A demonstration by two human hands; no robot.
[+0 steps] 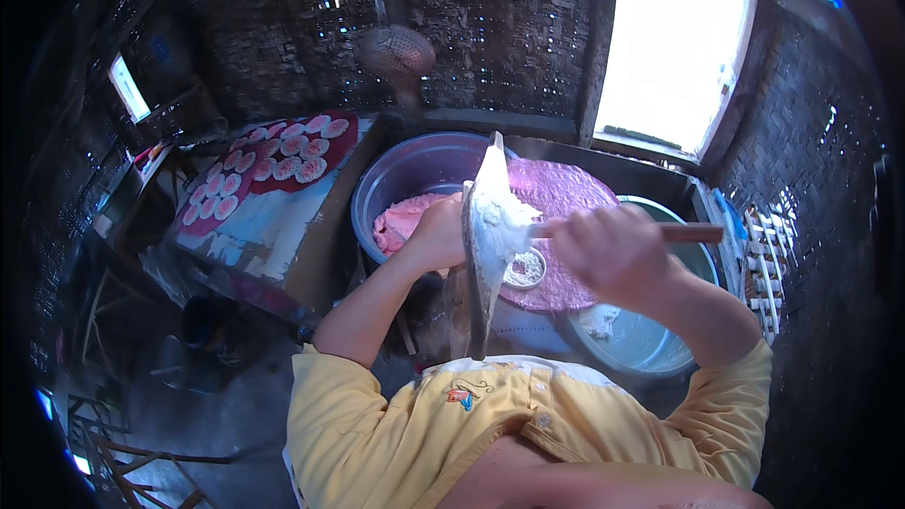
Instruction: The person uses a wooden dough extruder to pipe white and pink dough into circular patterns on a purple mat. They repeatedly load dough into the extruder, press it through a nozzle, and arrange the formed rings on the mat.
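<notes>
My left hand (440, 231) is closed on a tilted board (483, 302), seen almost edge-on; its fingers are partly hidden behind it. White paste (498, 226) covers the board's right-hand face. In my right hand (608, 254), slightly blurred, is a wooden-handled tool (696, 233) whose far end meets the paste. Under the hands lies a round, glossy pink sheet (575, 193). On it sits a small white ring or dish (539, 273) with white paste inside. At left, a blue tub (377, 174) holds pink dough (405, 217).
A pale blue-green basin (650, 344) with white dough (599, 320) stands on the right. Flat pink rounds (292, 146) lie on red cloths over a table (255, 250) at left. A perforated ladle (398, 52) hangs on the woven wall. A white lattice rack (764, 264) is at far right.
</notes>
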